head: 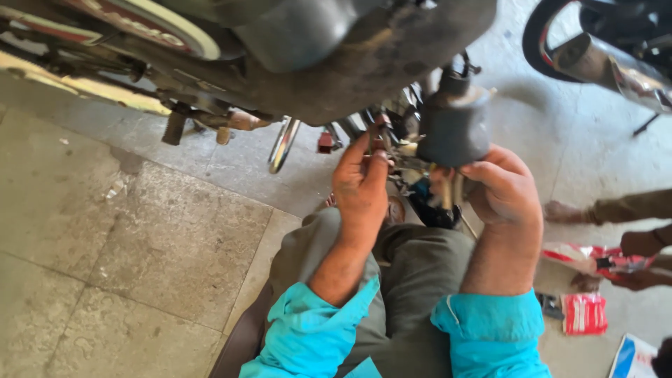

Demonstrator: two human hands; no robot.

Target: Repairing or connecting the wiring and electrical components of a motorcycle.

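A motorcycle (364,49) fills the top of the view, seen from low down beside it. My left hand (360,185) reaches up under it, fingers pinching a small metal part (381,129) near the wiring. My right hand (500,189) is wrapped around the base of a dark grey cylindrical part (455,126) with small fittings beneath it. Both arms wear turquoise sleeves (315,332), and my knees in olive trousers (413,266) sit below the hands.
Stone floor tiles (140,245) spread to the left. A second motorcycle's wheel and chrome exhaust (609,63) stand at top right. Another person's hand (640,269) and foot (563,210) are at right, by red and white packets (584,313).
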